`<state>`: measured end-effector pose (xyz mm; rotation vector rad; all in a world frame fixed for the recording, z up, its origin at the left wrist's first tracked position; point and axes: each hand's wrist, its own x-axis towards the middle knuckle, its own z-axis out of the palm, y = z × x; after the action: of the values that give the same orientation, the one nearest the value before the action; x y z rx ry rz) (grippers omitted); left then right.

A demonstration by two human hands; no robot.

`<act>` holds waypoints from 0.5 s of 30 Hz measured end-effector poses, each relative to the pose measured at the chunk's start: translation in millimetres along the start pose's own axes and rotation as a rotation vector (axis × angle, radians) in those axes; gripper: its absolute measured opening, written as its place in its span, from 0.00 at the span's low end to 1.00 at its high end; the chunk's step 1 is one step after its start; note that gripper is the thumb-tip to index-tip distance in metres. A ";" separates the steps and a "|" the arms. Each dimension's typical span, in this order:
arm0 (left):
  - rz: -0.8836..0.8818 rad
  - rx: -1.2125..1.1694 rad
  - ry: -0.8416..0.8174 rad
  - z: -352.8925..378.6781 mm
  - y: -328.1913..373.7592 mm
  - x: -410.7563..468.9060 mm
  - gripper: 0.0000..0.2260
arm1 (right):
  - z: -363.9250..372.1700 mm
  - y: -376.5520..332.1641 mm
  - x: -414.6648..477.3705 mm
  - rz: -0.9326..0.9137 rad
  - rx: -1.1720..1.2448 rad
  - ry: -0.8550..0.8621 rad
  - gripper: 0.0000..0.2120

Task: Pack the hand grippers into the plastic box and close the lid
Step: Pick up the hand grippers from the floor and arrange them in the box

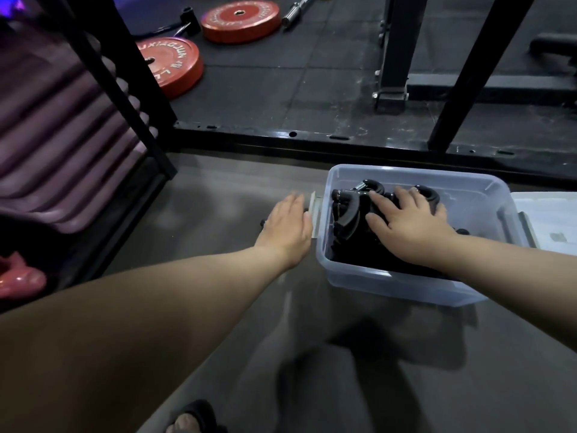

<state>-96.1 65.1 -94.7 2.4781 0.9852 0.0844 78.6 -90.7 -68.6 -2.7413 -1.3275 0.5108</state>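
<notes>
The right-hand grip, released with fingers spread, presses flat on the tangled black spring-and-foam hand grippers, likely to settle them low inside the clear rectangular plastic box on the floor. The left-hand grip, blurred but seemingly released, covers a black piece beside the box. The translucent lid lies alongside.

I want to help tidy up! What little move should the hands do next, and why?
Probably the left hand should lift the small black thing peeking from under it into the plastic box; blur hides whether it is a gripper. The right hand rests on the hand grippers inside, and the lid lies off to the box's right, so closing likely comes after.
</notes>
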 end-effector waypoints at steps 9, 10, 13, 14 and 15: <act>-0.316 0.054 -0.085 24.3 -56.7 47.8 0.18 | 6.4 -0.5 2.5 -0.001 -0.044 0.025 0.29; -0.297 0.091 -0.111 29.6 -60.8 51.3 0.18 | 6.7 0.0 2.9 -0.003 -0.053 0.026 0.29; -0.268 0.142 -0.201 45.4 -66.1 59.1 0.23 | 7.4 0.7 2.8 -0.011 -0.076 0.024 0.30; -0.267 0.157 -0.230 49.8 -66.5 62.1 0.25 | 7.2 0.7 2.7 -0.012 -0.079 0.019 0.30; -0.264 0.177 -0.244 53.9 -66.7 65.6 0.27 | 6.9 0.6 2.7 -0.012 -0.079 0.012 0.30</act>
<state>-77.8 129.1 -179.7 2.4119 1.2438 -0.3961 78.5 -89.7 -76.0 -2.7924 -1.3904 0.4492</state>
